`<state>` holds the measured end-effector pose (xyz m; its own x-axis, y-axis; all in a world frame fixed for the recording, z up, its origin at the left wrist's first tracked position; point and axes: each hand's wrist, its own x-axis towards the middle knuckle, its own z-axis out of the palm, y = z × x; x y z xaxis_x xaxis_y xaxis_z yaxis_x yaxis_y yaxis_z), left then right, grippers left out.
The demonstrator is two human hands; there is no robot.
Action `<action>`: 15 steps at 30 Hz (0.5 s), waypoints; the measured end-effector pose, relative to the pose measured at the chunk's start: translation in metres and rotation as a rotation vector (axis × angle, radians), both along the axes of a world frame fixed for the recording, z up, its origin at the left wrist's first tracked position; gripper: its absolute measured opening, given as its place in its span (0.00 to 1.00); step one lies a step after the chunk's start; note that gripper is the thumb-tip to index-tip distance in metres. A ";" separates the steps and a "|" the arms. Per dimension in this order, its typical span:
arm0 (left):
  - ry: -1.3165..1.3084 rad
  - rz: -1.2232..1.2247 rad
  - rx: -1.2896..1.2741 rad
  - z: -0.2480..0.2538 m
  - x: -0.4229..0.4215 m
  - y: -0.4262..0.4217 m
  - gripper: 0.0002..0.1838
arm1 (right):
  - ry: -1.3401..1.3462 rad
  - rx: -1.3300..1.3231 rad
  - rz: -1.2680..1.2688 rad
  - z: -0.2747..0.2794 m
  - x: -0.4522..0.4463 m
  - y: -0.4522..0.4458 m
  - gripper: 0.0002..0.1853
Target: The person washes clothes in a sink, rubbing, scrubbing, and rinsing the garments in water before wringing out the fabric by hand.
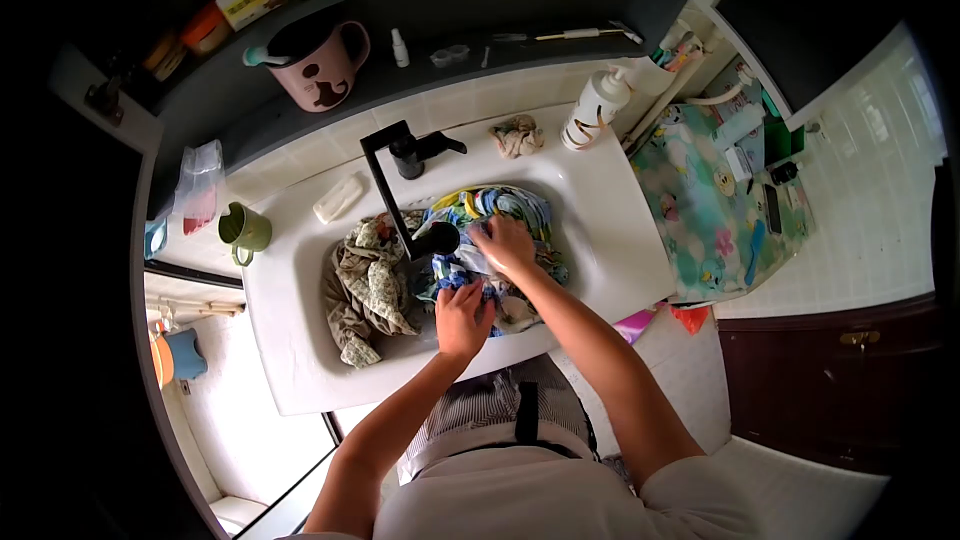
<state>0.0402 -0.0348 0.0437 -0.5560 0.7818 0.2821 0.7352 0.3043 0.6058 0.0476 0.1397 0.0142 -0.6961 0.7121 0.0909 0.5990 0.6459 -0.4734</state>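
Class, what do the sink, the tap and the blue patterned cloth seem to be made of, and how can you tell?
Sink: probably glazed ceramic, white and smooth with a soft sheen.
Tap: perhaps metal with a black coating, given its slim, sharp-edged shape; plastic is possible.
Blue patterned cloth: probably printed fabric, matt-looking, as its soft, bunched folds suggest; the fibre cannot be told.

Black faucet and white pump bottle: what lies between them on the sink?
The head view shows a crumpled bundle, apparently cloth, between the black faucet and white pump bottle.
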 end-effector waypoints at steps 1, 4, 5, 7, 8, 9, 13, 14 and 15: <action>-0.015 0.001 -0.007 0.001 0.002 -0.006 0.18 | 0.030 0.257 0.021 -0.014 -0.014 -0.007 0.26; -0.080 -0.003 -0.012 -0.002 -0.003 -0.030 0.17 | -0.377 -0.163 0.163 0.000 -0.039 -0.019 0.21; -0.150 0.011 -0.034 -0.006 -0.008 -0.037 0.17 | -0.348 -0.187 0.231 -0.005 -0.041 -0.023 0.18; -0.270 0.053 -0.110 -0.010 -0.019 -0.052 0.18 | -0.219 -0.077 0.399 -0.013 -0.029 -0.041 0.12; -0.322 0.061 -0.086 -0.030 -0.030 -0.059 0.18 | -0.161 -0.024 0.472 -0.010 -0.013 -0.051 0.09; -0.560 0.046 -0.039 -0.034 -0.040 -0.064 0.16 | -0.104 0.030 0.542 0.001 0.005 -0.060 0.08; -0.707 0.295 0.075 -0.011 -0.061 -0.058 0.13 | 0.084 -0.068 0.621 0.043 0.071 -0.067 0.08; -0.252 0.320 0.045 0.000 -0.059 -0.044 0.13 | 0.066 -0.080 0.630 0.045 0.080 -0.069 0.09; -0.174 0.340 0.023 0.012 -0.055 -0.031 0.15 | 0.051 -0.053 0.648 0.046 0.087 -0.072 0.09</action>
